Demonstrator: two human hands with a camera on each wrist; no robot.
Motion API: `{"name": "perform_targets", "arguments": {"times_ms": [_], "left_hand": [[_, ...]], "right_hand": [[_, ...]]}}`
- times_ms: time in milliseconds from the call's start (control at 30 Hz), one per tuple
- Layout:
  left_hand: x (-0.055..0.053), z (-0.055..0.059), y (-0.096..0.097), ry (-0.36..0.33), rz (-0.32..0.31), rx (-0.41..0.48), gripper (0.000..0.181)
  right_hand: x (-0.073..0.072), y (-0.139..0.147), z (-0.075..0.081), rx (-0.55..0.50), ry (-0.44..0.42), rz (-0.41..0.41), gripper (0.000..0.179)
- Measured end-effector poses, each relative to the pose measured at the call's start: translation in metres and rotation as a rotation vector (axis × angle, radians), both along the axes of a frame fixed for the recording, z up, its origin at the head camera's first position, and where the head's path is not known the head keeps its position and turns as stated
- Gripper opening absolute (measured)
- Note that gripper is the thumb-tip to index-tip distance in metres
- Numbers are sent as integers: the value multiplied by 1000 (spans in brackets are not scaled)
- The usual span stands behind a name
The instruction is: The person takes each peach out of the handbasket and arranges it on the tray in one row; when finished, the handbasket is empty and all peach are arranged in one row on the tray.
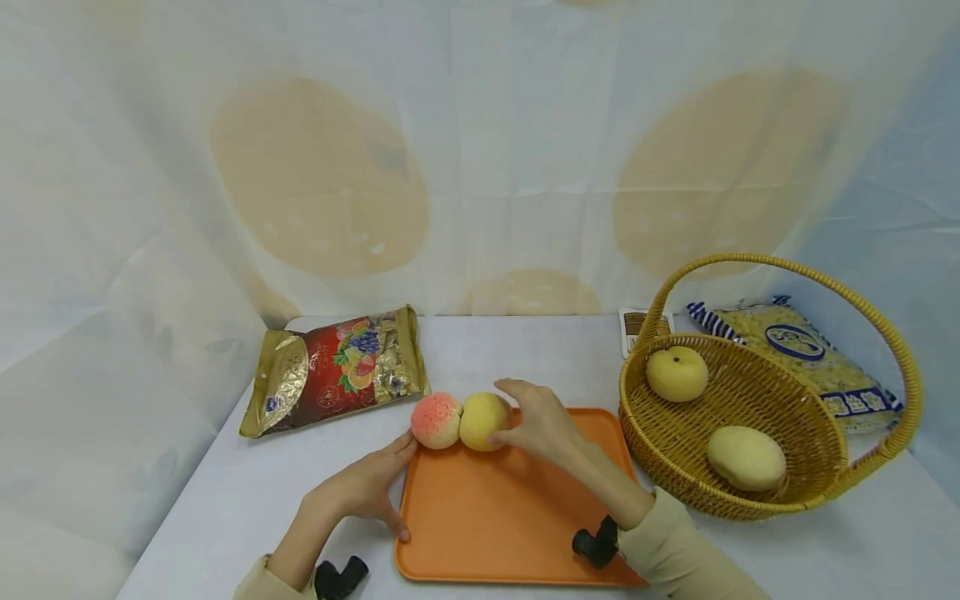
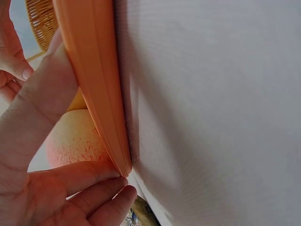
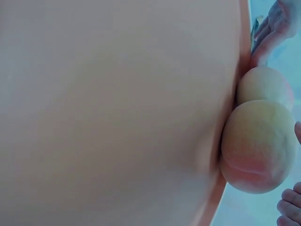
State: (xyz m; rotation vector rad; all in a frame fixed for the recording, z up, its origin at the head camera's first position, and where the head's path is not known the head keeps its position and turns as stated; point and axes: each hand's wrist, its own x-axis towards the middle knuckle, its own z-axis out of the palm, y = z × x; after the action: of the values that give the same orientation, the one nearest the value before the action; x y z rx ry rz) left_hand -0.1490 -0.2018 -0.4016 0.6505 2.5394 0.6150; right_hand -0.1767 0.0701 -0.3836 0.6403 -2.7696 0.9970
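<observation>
On the far left part of the orange tray (image 1: 517,517) a pink-and-cream peach (image 1: 436,421) and a yellowish peach (image 1: 483,422) sit side by side, touching. My left hand (image 1: 367,483) rests against the tray's left rim, thumb and fingers spread along it. In the left wrist view its fingertips touch the tray edge (image 2: 96,89) near the pink peach (image 2: 77,139). Beside the yellowish peach, my right hand (image 1: 543,423) has its fingers spread. The right wrist view shows a gap between its fingers (image 3: 290,207) and that peach (image 3: 258,146).
A wicker basket (image 1: 645,450) with a tall handle stands right of the tray, holding a yellow fruit (image 1: 677,373) and a pale fruit (image 1: 746,458). Behind it lie a clear food bag (image 1: 817,358) and a small card (image 1: 633,325). A red-gold snack bag (image 1: 337,371) lies back left.
</observation>
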Motion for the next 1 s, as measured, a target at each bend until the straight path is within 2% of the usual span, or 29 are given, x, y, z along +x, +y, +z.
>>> {"name": "perform_targets", "arguments": {"times_ms": [1000], "left_hand": [[-1, -3, -1, 23, -8, -20, 125]], "right_hand": [[1, 26, 8, 50, -19, -45, 72]]}}
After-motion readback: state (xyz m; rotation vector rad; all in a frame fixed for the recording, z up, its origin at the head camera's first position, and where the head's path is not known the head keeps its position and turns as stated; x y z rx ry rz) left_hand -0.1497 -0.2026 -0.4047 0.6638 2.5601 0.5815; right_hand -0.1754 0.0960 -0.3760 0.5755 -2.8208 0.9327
